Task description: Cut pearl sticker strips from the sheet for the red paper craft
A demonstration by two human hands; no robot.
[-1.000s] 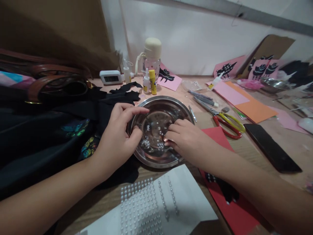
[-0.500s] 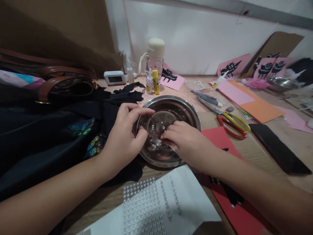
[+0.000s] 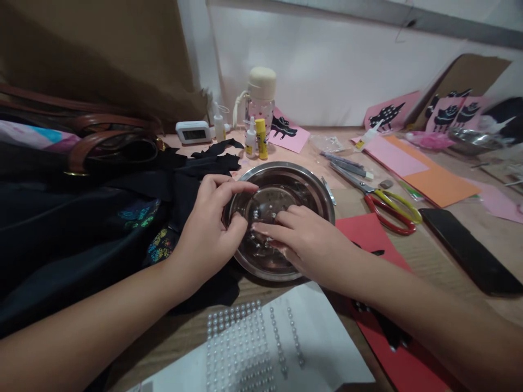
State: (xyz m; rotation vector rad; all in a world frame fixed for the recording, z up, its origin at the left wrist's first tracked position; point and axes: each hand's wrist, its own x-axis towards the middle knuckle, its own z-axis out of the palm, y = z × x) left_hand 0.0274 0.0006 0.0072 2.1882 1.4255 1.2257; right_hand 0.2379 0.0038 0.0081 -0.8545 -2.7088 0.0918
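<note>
A round steel bowl [image 3: 314,188] stands on the wooden table with several small pearl beads [image 3: 261,209] loose on its bottom. My left hand [image 3: 206,234] grips the bowl's left rim, thumb inside and fingers curled over the edge. My right hand [image 3: 304,239] reaches into the bowl from the right, its fingers stretched flat over the beads and touching them. Just in front of the bowl lies a white sheet [image 3: 322,337] carrying rows of stick-on pearls [image 3: 241,348].
Black cloth [image 3: 81,228] and a brown-strapped bag [image 3: 106,144] fill the left side. Red paper [image 3: 370,231], yellow-red scissors [image 3: 386,204] and a black phone [image 3: 469,250] lie to the right. Glue bottles [image 3: 255,141], a white drink bottle [image 3: 261,98] and pink cards [image 3: 388,114] stand behind.
My right hand has slid leftward across the bowl's bottom, its fingers going from curled to stretched out. The left hand stays on the rim.
</note>
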